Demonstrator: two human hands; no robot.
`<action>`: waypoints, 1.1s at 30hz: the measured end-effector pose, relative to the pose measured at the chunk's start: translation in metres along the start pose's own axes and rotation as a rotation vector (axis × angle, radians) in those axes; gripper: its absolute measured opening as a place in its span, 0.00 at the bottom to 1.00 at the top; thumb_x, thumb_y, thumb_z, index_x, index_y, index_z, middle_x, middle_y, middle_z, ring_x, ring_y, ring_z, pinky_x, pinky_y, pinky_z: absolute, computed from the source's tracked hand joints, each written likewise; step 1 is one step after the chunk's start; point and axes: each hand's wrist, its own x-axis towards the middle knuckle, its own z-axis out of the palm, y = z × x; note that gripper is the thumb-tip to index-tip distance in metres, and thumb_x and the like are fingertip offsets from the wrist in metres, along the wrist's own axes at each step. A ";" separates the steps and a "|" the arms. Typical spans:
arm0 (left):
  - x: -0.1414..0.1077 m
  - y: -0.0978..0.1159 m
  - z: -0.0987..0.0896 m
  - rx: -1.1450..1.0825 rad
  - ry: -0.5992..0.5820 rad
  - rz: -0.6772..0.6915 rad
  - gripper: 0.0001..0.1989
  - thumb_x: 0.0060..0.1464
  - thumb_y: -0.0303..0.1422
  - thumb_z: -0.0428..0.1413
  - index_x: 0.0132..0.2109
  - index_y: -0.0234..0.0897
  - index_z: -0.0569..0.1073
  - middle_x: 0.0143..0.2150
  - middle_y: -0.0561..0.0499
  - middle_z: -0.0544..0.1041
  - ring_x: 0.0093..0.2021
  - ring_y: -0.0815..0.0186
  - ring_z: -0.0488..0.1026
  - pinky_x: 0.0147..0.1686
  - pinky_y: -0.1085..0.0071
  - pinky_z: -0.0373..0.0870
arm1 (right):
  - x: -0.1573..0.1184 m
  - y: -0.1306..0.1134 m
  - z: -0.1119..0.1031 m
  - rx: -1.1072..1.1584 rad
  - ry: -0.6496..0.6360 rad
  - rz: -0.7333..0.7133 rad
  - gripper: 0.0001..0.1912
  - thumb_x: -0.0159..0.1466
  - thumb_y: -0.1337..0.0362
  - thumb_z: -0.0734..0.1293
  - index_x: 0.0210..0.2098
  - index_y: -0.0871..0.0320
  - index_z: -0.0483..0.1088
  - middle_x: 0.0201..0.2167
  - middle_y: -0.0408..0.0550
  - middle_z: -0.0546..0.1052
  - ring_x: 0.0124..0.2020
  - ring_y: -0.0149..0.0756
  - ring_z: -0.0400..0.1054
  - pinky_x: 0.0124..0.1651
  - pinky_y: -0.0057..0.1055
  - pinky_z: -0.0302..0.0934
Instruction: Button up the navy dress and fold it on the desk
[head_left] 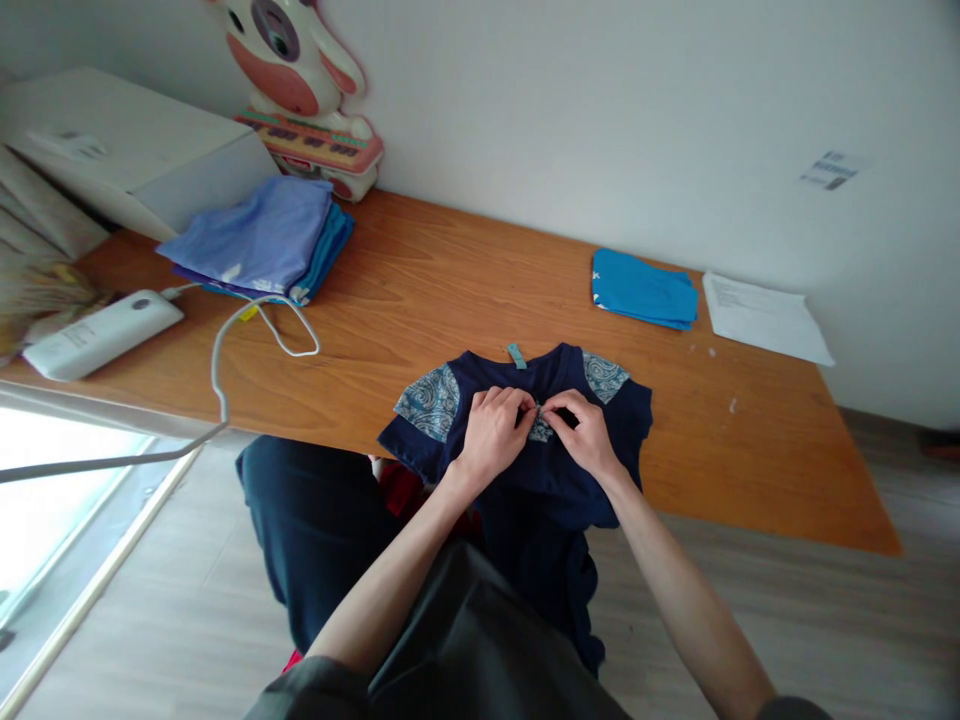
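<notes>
While the wooden table (420, 290) is carrying everything, the navy dress (525, 440) is lying at its near edge, skirt hanging off toward the person's lap. Beyond the fingers, the neckline is facing the wall; patterned shoulder panels (429, 402) are sitting out to either side. Left hand (491, 432) and right hand (589, 432) are pinching narrowly on a small patterned trim piece (540, 428) between their fingertips. I judge that keeping both pinches close and the chest fabric flat is helping here.
</notes>
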 end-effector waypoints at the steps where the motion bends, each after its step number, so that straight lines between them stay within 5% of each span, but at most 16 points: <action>1: 0.000 0.000 0.000 -0.012 0.001 0.001 0.01 0.74 0.34 0.60 0.48 0.44 0.77 0.46 0.53 0.85 0.50 0.56 0.77 0.54 0.56 0.66 | 0.000 -0.001 0.000 0.003 -0.005 -0.011 0.03 0.73 0.62 0.72 0.41 0.49 0.80 0.41 0.48 0.83 0.44 0.46 0.78 0.52 0.45 0.71; 33: -0.001 -0.003 -0.005 -0.042 -0.095 0.044 0.03 0.74 0.33 0.59 0.48 0.46 0.77 0.50 0.51 0.85 0.53 0.55 0.78 0.58 0.55 0.67 | 0.001 0.001 0.003 -0.008 0.022 0.058 0.04 0.72 0.59 0.73 0.40 0.49 0.81 0.39 0.48 0.84 0.43 0.46 0.78 0.50 0.46 0.74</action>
